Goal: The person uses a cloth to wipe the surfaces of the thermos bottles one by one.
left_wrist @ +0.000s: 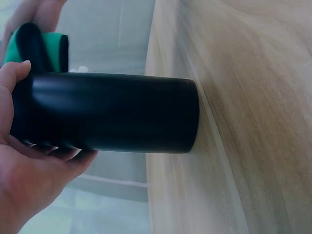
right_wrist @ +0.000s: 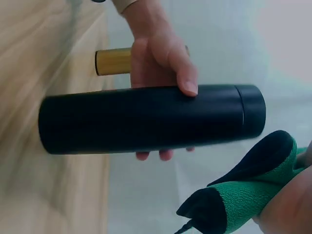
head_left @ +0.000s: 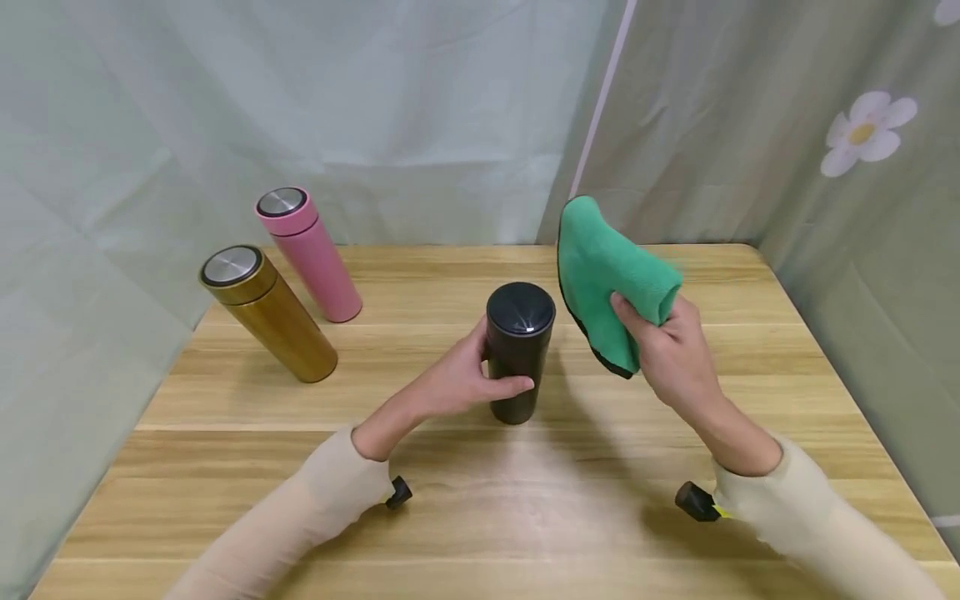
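Observation:
My left hand (head_left: 461,382) grips a black thermos bottle (head_left: 516,354) round its side, thumb across the near face. The bottle stands nearly upright at the middle of the table, its glossy dark lid facing up. In the right wrist view, fingertips (right_wrist: 165,155) of that hand show past the far side of the bottle. To the right, my right hand (head_left: 675,358) holds a folded green cloth (head_left: 611,275) with a black edge, raised above the table. The cloth hangs beside the bottle's lid; in the left wrist view it overlaps the bottle's upper end.
A gold thermos bottle (head_left: 281,325) and a pink one (head_left: 318,267), both with silver-topped lids, stand at the left of the wooden table (head_left: 450,517). Pale curtains (head_left: 450,125) hang behind the table and along its sides. Small black devices (head_left: 697,502) show under both sleeves.

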`<state>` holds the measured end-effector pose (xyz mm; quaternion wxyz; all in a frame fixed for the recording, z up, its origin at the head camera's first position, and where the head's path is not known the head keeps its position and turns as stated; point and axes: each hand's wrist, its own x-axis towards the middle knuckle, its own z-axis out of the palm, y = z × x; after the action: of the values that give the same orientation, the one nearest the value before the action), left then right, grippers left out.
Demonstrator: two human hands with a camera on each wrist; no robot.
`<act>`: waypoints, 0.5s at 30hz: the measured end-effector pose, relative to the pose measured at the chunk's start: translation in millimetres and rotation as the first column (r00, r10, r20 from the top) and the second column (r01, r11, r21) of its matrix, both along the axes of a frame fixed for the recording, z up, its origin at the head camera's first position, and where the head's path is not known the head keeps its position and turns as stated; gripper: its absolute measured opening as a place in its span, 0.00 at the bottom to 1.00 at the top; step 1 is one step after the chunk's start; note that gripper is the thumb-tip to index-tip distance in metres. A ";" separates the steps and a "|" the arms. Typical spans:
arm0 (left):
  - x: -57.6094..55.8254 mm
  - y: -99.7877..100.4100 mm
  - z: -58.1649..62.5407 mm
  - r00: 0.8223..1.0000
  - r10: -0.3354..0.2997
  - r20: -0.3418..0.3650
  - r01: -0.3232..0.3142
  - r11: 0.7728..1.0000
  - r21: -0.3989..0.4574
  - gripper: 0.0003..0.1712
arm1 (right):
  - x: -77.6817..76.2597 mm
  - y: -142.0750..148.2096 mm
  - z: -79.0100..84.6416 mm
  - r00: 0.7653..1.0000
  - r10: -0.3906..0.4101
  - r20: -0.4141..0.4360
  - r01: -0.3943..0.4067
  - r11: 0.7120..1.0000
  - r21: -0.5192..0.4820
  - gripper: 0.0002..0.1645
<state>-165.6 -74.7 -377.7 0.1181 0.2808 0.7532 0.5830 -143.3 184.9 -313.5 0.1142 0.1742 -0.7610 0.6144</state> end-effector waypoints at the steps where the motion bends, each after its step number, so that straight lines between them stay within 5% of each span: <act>1: 0.3 0.1 -0.8 1.000 -0.001 -0.003 0.001 1.000 -0.001 0.51 | -1.1 -3.2 0.9 0.998 0.022 -0.059 -0.019 0.998 0.052 0.23; 4: 1.1 1.0 -3.3 1.000 0.001 -0.004 -0.001 1.000 0.010 0.53 | -7.4 -12.5 3.2 0.965 0.154 -0.213 -0.123 0.981 0.151 0.25; 9: 3.8 3.3 -6.9 1.000 0.006 -0.015 -0.006 1.000 0.009 0.52 | -19.4 -22.0 6.1 0.858 0.387 -0.337 -0.304 0.912 0.274 0.31; 15: 5.2 5.2 -7.3 0.998 -0.002 -0.061 0.001 1.000 -0.011 0.52 | -16.3 -23.1 0.9 0.767 0.409 -0.494 -0.229 0.894 0.385 0.37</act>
<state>-160.4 -69.5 -385.0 0.0972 0.2983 0.7595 0.5698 -159.6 161.8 -312.6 0.1978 0.4909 -0.7362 0.4217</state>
